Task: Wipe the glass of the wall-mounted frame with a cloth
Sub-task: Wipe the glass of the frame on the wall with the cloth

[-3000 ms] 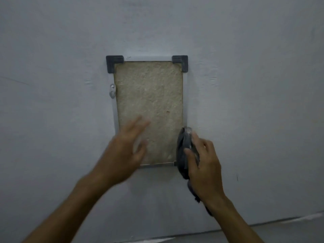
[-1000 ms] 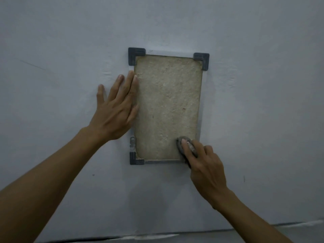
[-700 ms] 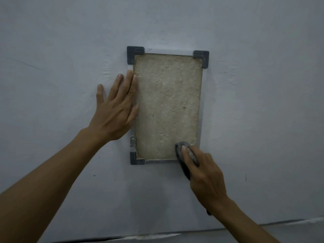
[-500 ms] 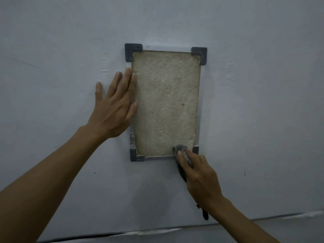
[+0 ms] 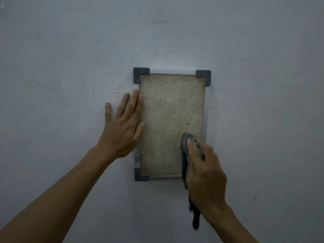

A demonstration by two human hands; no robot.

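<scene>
A tall rectangular frame (image 5: 171,120) hangs on the grey wall, with a beige textured sheet behind glass and dark corner brackets. My left hand (image 5: 122,127) lies flat against the wall at the frame's left edge, fingers spread and touching the edge. My right hand (image 5: 204,169) presses a dark grey cloth (image 5: 190,139) onto the lower right part of the glass. A tail of the cloth hangs below my wrist. My right hand hides the frame's lower right corner.
The grey wall (image 5: 263,85) fills the whole view around the frame. A small metal fastener (image 5: 137,157) sits on the frame's left side near the bottom.
My right hand with the cloth has slid up from the frame's bottom right corner onto the lower right glass. The left hand stays flat at the left edge.
</scene>
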